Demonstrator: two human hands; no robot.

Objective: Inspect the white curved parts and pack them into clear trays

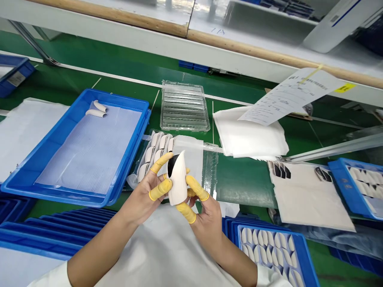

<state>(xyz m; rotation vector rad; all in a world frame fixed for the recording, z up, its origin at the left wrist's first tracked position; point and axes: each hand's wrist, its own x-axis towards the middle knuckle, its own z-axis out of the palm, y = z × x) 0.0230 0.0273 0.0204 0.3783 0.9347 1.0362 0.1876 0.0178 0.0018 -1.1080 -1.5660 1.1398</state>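
Cream shell (pixel 178 182): we are holding it nearly upright before our body, in front of the clear tray as we are viewing it.
Blue tray (pixel 119 99): on our left, it is bearing two loose shells (pixel 95 113) near its far end.
Clear tray (pixel 211 171): it is carrying rows of packed shells (pixel 148 154) just beyond our left hand.
Left hand (pixel 146 199): we are pinching the left side, index finger high by the opening, thumb lower.
Right hand (pixel 208 213): we are cupping the right edge and bottom end; the shell is hiding the far side, so we may be missing a fingertip.
Outer wall (pixel 179 191): we are judging it light, smooth, fairly stiff yet easily marked; we are favouring its broad flanks for gripping.
Dark opening (pixel 172 164): we are expecting this hollow to squash, so we are advising gentle pressure.
Pointed tip (pixel 182 154): we are leaving it free, judging it most fragile.
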